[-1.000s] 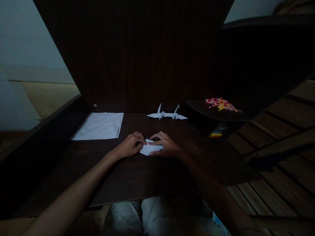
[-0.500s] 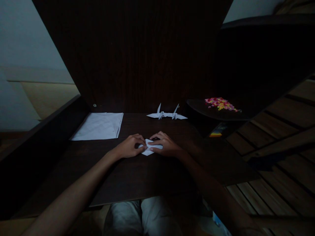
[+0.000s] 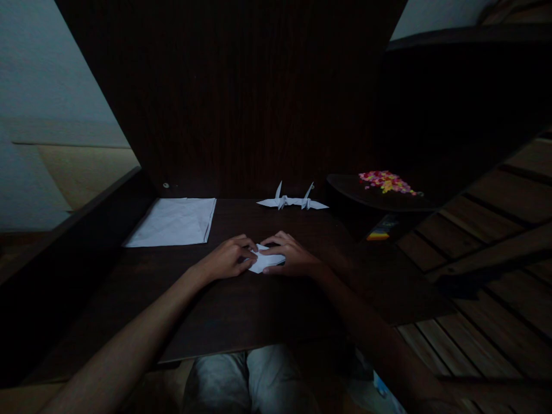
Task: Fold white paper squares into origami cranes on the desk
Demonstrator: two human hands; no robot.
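Observation:
A small folded piece of white paper (image 3: 264,263) lies on the dark wooden desk between my hands. My left hand (image 3: 233,256) grips its left edge, with thumb and fingers pressed together there. On the other side, my right hand (image 3: 291,255) holds the paper between thumb and fingers, the thumb along its near edge. Part of the paper is hidden under the fingers. Behind the hands, two white origami cranes (image 3: 294,201) stand side by side near the back panel, their wings touching or overlapping.
A stack of white paper sheets (image 3: 176,221) lies at the back left, beside a raised side board (image 3: 86,224). To the right, a rounded shelf (image 3: 345,192) carries a pile of small pink, red and yellow pieces (image 3: 388,181). Wooden slats (image 3: 495,322) are at the far right.
The left fingers have closed in on the paper's left edge, and the right fingers have spread slightly around its right part. The paper's visible outline has shifted a little to the right.

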